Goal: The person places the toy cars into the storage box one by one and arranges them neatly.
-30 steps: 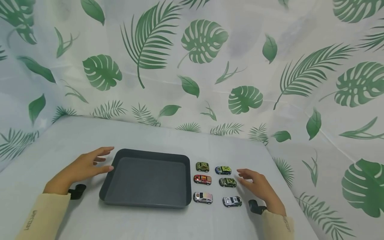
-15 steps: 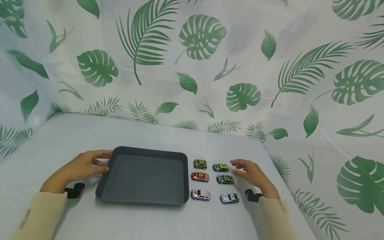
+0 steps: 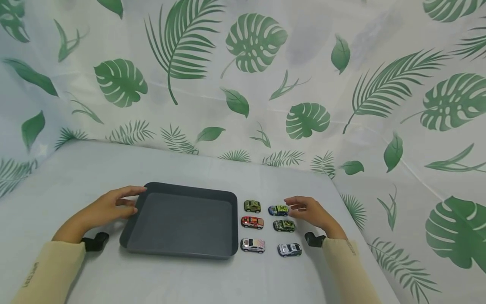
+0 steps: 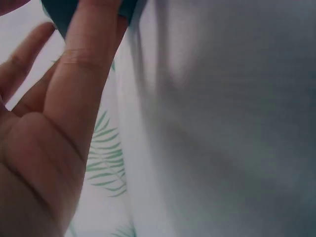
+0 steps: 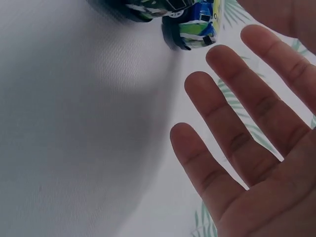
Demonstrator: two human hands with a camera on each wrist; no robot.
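My left hand (image 3: 110,207) reaches to the left rim of a dark grey rectangular baking tray (image 3: 182,223), its fingertips right at the edge. In the left wrist view, the fingers of that hand (image 4: 74,84) extend toward a dark piece of the tray (image 4: 61,15). My right hand (image 3: 313,213) hovers at a blue and yellow toy car (image 3: 278,210), fingers spread apart in the right wrist view with nothing between them. Just in front of that car stands a green camouflage toy car (image 3: 284,226). The tray holds nothing.
An olive toy car (image 3: 252,206), a red one (image 3: 252,222) and a white one (image 3: 252,245) line the tray's right side. A silver toy car (image 3: 289,250) sits nearer the right forearm. Leaf-printed cloth (image 3: 205,105) walls the white table (image 3: 182,278).
My left hand has come to the tray's left rim. My right hand has moved left and away from me, up to the blue and yellow car. The head view has shifted slightly.
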